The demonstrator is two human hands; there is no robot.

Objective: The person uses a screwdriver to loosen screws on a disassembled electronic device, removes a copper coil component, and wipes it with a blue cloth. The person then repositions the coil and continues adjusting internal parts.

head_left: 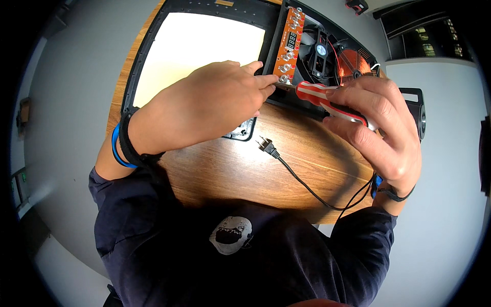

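Note:
My left hand [204, 100] reaches over a black housing with a cream panel [199, 38], its fingers stretched and spread, the tips touching near the lower end of an orange circuit board [289, 36]. My right hand [376, 120] grips a red-and-white screwdriver [311, 93]; its shaft points left to the board's lower corner, where the tip is hard to make out beside my left fingertips. The board has a small display and several round silver buttons. Beside it, in the open black casing, lie a fan [321, 61] and a copper coil [352, 65].
The wooden table [215, 176] carries a black power cord and plug [267, 146]. A black object with a handle [420, 117] stands at the right, behind my right hand. A small red-and-black item [356, 6] is at the far back. A pale floor surrounds the table.

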